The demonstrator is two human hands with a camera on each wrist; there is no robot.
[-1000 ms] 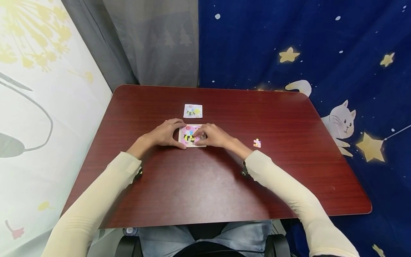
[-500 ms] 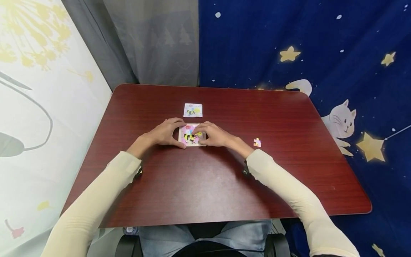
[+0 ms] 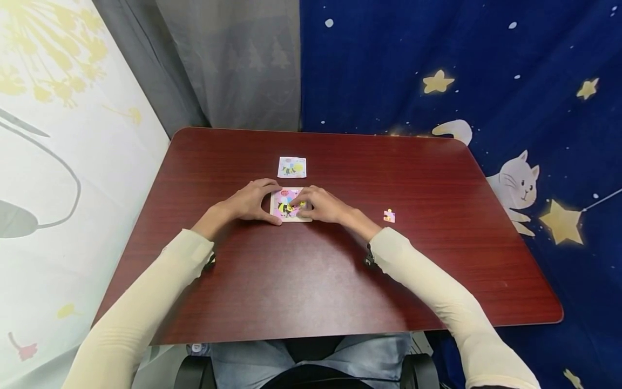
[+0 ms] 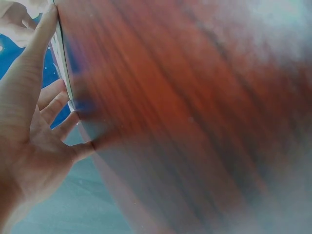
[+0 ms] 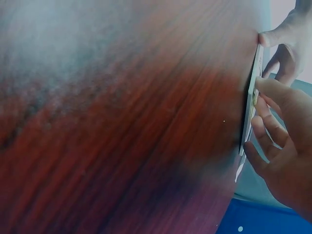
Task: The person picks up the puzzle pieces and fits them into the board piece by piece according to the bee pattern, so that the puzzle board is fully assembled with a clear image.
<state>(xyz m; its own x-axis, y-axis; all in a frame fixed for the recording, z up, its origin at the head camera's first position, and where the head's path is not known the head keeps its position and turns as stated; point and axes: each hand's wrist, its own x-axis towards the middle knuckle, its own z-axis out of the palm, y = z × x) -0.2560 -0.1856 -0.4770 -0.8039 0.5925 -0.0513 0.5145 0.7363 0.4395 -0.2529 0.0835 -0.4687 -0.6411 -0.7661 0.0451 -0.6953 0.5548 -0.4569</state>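
Note:
A small puzzle board (image 3: 288,217) with a yellow-and-black bee on pink lies flat on the table in the head view. My left hand (image 3: 249,202) holds its left side, thumb at the near corner and fingers at the far one. Over the board's right half, my right hand (image 3: 326,206) pinches a puzzle piece with thumb and fingertips, low against the picture. In the right wrist view a bit of yellow shows by the fingertips of the right hand (image 5: 285,141); most of that piece is hidden. The left wrist view shows the left hand (image 4: 39,131) along the board's edge.
A loose puzzle piece (image 3: 389,216), pink and yellow, lies to the right of the right hand. Behind the board is a picture card (image 3: 292,167) with the same bee. The dark red table (image 3: 311,292) meets curtains at its back and right.
The right hand's fingers shift slightly over the board's right half, first lifting away a little to bare more yellow, then closing in again. The left hand and the board stay in place.

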